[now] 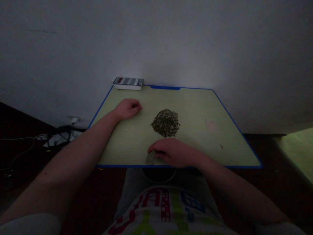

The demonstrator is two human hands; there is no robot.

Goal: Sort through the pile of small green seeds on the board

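A loose, flat pile of small dark greenish-brown grains lies mid-table. My left hand rests on the tabletop to its left, apart from the pile, with fingers curled in and nothing visible in them. My right hand is at the near edge, just below the pile. Its fingers are closed over a clear, round-edged piece, flat near the tabletop; the hand covers much of it, so its kind is unclear. Below that edge, the rim of a dark round container shows over my lap.
The pale table has a blue edge and stands against a grey wall. A phone lies on a white box at the back left. Cables and a plug are left of the table.
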